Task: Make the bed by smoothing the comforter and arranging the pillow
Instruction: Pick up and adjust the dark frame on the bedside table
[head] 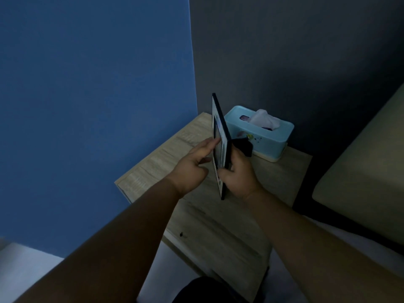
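Note:
Both hands hold a dark picture frame [219, 130] on edge above a light wooden bedside table [157, 162]. My right hand [239, 174] grips the frame's lower right side from behind, with the frame's black stand [243, 146] sticking out past its fingers. My left hand [194, 166] touches the front face with its fingertips and thumb. At the right edge lies a beige padded part of the bed [369, 169], perhaps a pillow or headboard. No comforter is in sight.
A light blue tissue box [262, 136] with a tissue sticking up stands at the table's back right corner. A blue wall [87, 106] rises on the left, a dark grey wall [284, 51] behind. White floor [21, 265] shows at lower left.

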Demonstrator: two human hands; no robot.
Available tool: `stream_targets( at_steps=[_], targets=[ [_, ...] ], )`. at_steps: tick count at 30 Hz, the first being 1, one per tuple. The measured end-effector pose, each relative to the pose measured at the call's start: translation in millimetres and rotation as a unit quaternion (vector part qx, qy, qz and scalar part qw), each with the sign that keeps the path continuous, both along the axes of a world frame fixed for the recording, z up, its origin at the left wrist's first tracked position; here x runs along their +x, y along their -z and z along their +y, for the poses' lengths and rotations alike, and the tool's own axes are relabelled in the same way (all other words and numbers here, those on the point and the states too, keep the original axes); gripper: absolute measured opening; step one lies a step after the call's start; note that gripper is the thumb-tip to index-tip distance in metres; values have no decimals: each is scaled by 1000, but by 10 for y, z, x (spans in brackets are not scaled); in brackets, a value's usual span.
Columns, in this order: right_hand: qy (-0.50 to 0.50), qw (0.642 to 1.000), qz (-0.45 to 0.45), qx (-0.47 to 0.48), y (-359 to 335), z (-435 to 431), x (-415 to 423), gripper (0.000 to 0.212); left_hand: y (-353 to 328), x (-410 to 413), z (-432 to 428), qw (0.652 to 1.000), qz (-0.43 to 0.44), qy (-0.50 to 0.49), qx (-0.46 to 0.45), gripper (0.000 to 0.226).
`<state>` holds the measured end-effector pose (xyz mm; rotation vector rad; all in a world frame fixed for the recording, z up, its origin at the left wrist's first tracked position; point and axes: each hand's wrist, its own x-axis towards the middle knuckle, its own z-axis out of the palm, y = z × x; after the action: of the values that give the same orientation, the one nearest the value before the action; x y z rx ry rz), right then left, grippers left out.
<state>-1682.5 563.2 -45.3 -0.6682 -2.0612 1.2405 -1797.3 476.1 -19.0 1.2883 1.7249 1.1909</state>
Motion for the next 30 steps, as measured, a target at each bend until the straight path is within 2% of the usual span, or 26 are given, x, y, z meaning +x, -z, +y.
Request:
stream_targets(
  at_steps=[4,9,14,17,19,22,27,30],
  targets=[
    [64,981,69,-171,12,-26,21,47,-45,16,62,1000,-12,-12,-6,82],
    [117,933,114,-322,19,102,41,44,-9,-54,163,996,-89,1,-28,93],
    [123,897,189,-379,56,222,145,21,58,-195,213,989,-125,-72,-23,96],
    [128,876,224,-407,62,313,204,32,125,-305,244,982,-133,-127,-43,98],
    [124,870,234,-416,57,370,247,47,175,-350,265,978,-133,-141,-71,99],
    [107,872,225,-421,36,436,255,50,242,-362,280,977,-122,-141,-107,97],
    [77,859,215,-459,60,494,221,41,313,-373,295,978,-124,-130,-108,82],
    [58,855,205,-473,50,466,225,46,286,-339,287,975,-152,-139,-81,52]
  ],
)
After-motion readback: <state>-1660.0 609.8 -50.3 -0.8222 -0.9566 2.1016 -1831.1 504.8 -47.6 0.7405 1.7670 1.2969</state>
